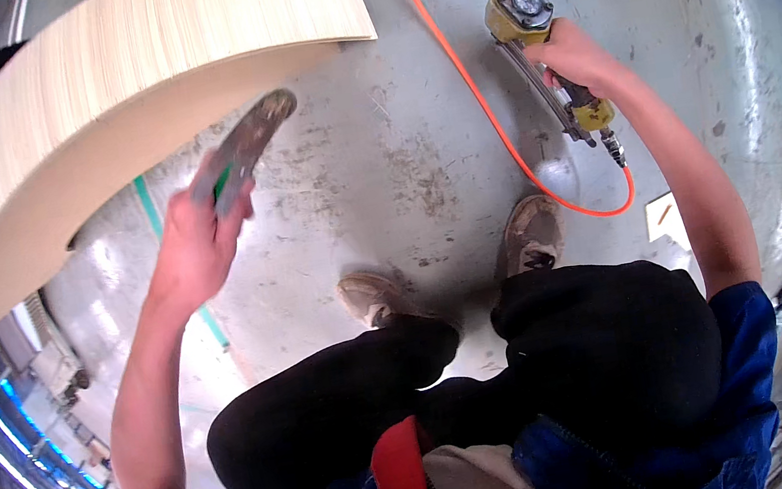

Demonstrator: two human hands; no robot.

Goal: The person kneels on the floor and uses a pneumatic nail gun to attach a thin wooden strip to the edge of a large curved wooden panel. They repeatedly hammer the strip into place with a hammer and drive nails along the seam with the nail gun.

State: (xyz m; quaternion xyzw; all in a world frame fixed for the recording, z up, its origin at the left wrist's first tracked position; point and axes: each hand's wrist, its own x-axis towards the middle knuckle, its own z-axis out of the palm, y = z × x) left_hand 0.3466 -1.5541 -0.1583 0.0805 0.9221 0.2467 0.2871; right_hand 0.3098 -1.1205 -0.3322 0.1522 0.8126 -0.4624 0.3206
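The left forearm slants up and inward, the left hand (194, 244) curling its fingers around a grey hand tool (261, 130), its rounded end pointing away, near the curved wooden piece (177, 28). The right arm leans forward, the right hand (581, 59) wrapping its fingers round the handle of a yellow air tool (511, 19), ahead of the right shoe (530, 227), an orange hose (471, 81) joined to its base

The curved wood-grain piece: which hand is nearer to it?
Left. The left hand, with a flat tool, is beside the inner edge of the curved wood-grain piece; the right hand, gripping a nail gun, is beyond its right end.
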